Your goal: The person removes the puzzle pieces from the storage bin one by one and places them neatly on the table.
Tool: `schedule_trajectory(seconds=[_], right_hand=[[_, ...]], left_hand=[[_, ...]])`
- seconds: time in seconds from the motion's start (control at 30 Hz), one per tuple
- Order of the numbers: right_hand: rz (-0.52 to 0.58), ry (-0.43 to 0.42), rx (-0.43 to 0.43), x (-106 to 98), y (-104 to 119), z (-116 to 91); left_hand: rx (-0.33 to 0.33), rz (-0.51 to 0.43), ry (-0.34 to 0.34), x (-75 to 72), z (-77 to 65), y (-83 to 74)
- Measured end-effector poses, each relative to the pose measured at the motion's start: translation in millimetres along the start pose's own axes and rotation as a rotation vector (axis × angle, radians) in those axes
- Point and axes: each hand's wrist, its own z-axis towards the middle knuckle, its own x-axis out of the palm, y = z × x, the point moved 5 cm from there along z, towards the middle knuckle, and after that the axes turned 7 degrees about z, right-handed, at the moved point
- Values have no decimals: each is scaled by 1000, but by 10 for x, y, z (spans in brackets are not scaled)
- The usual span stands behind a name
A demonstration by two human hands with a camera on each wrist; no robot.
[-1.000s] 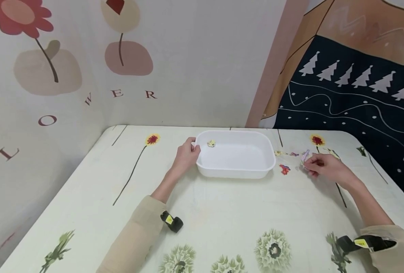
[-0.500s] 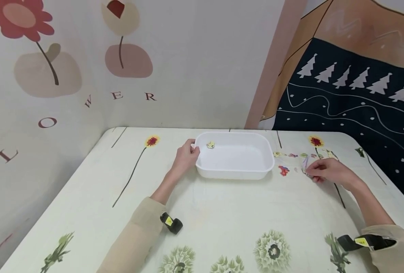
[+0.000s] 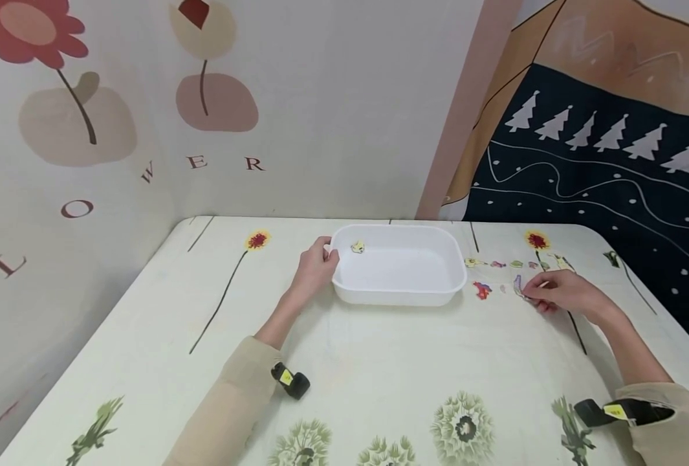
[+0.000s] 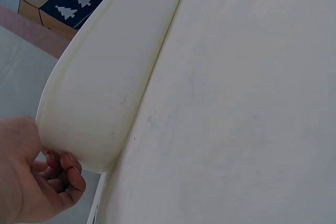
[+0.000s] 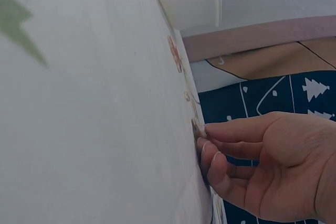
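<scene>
A shallow white plastic basin (image 3: pixel 399 296) stands on the table, one small yellowish cutout (image 3: pixel 358 246) lying inside at its left. My left hand (image 3: pixel 315 267) grips the basin's left rim; in the left wrist view, curled fingers (image 4: pixel 71 177) show below that rim. To the basin's right, my right hand (image 3: pixel 562 292) pinches the near end of a small purple flat cutout (image 3: pixel 517 283) at table level. In the right wrist view, thumb and fingertips meet at the piece's edge (image 5: pixel 196 127). A red cutout (image 3: pixel 482 290) lies between basin and right hand.
Behind the right hand runs a row of small coloured pieces, among them a yellow one (image 3: pixel 475 262) and a green one (image 3: pixel 516 264). The tablecloth (image 3: pixel 379 362) has printed flowers. Patterned cloth (image 3: pixel 344 129) hangs behind the table's far edge.
The purple cutout, tilted up at my right fingertips before, now lies lower and flatter. My right hand has shifted slightly towards me. The left hand and the basin stay put.
</scene>
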Motion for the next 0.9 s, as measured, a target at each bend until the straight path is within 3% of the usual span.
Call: schedule_trajectory(seconds=[0.23, 0.47, 0.9], right_hand=[[-3, -20, -1, -35, -23, -7], [-8, -52, -54, -53, 8, -26], [-18, -163, -187, 4, 326, -48]], left_hand=[[1, -2, 6, -4, -1, 2], [3, -4, 2, 7, 5, 15], [-9, -12, 8, 7, -3, 1]])
